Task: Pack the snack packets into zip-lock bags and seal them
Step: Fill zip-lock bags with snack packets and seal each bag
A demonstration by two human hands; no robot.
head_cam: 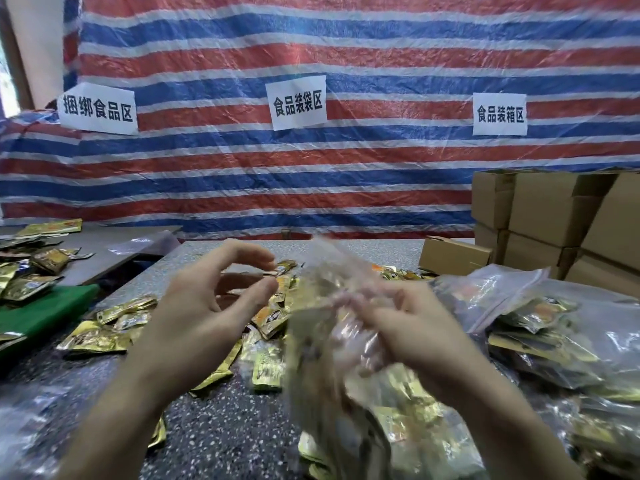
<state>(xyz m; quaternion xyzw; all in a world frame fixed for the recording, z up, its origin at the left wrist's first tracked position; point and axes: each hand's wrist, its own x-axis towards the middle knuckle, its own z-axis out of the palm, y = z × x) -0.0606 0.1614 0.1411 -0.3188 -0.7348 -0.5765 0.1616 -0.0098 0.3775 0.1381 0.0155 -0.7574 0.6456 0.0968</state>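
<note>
While the right hand (408, 327) grips the upper part of a clear zip-lock bag (311, 344), its fingers curled round the plastic, the left hand (204, 306) hovers just beside it with thumb and fingers curved apart and nothing between them. That bag hangs low in the middle of the view, between the two forearms, and is blurred; gold snack packets show through its lower half, and whether its top strip is sealed cannot be told. Under the hands lies a dark speckled desk (225, 427), and loose snack packets (104, 327) in gold wrappers are scattered over it, most of them beneath and beyond the left hand. On the right side of the desk lie filled bags (554, 323), clear plastic with gold packets inside, piled against one another. At the left edge lies a green sheet (45, 310), and behind it a second grey desk (114, 254) carries more gold packets. Farther back on the right stand stacked cardboard boxes (554, 209). Behind everything hangs a red, white and blue striped tarp (277, 168) under clear film, with three white paper signs (298, 103) printed in black characters fixed to it.
</note>
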